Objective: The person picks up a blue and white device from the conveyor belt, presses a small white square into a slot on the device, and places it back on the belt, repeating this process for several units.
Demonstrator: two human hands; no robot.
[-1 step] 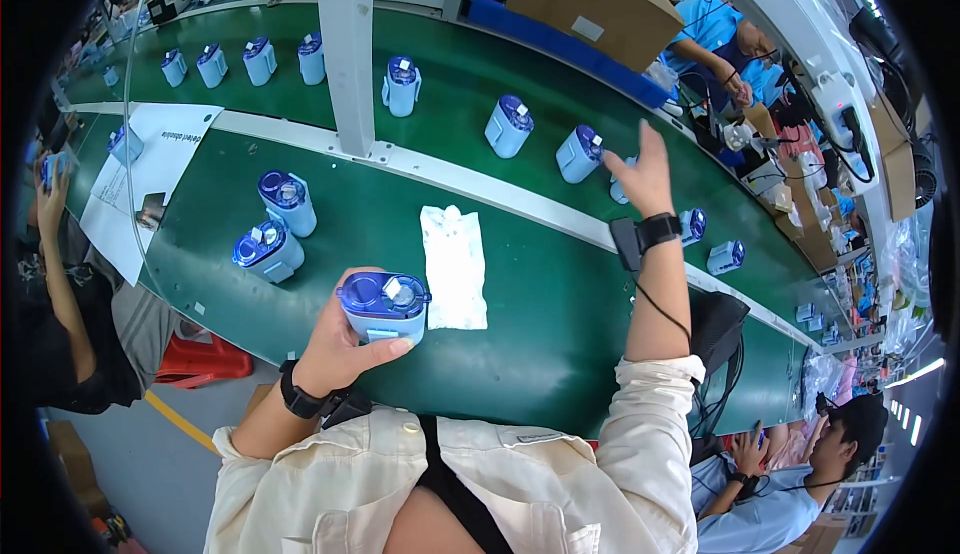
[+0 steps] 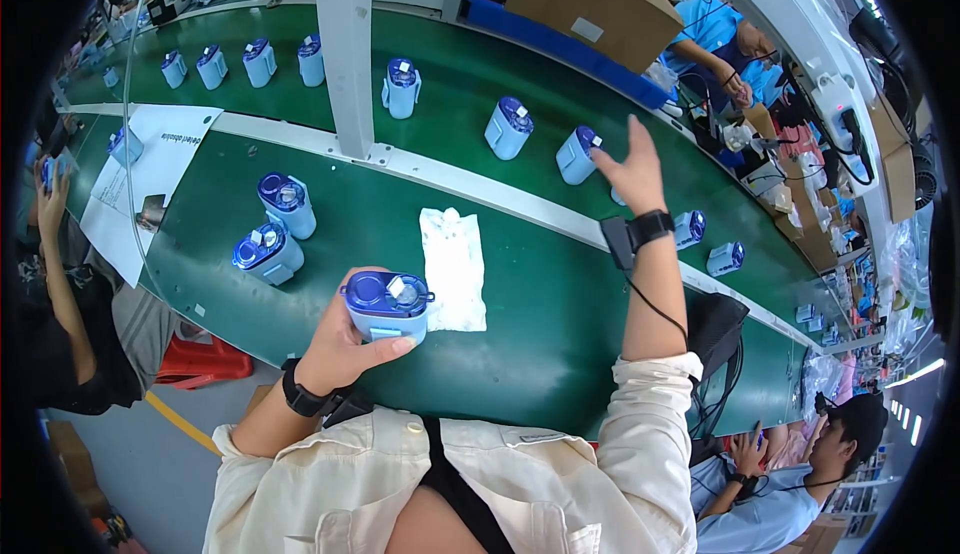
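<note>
My left hand [image 2: 338,346] is closed around a light-blue plastic canister [image 2: 385,309] with a dark-blue lid, held above the near side of the green bench. A small whitish piece sits on its lid. Over the far strip my right hand [image 2: 634,176] is open, thumb apart from the fingers. Its thumb comes close to a similar canister [image 2: 577,156]; whether they touch I cannot tell. Another canister is mostly hidden behind this hand. A crumpled white cloth or paper [image 2: 453,272] lies right of the held canister. Two more canisters [image 2: 270,252] stand together at left.
Several like canisters [image 2: 508,129] stand spaced along the far strip, beyond a pale metal rail [image 2: 520,201]. A white post [image 2: 345,64] rises from that rail. Paper sheets [image 2: 150,159] lie at left. A black bag [image 2: 715,329] sits by my right arm. Other people work on several sides.
My right hand has shifted slightly left, nearer the canister on the far strip. The left hand holds its canister almost in the same place.
</note>
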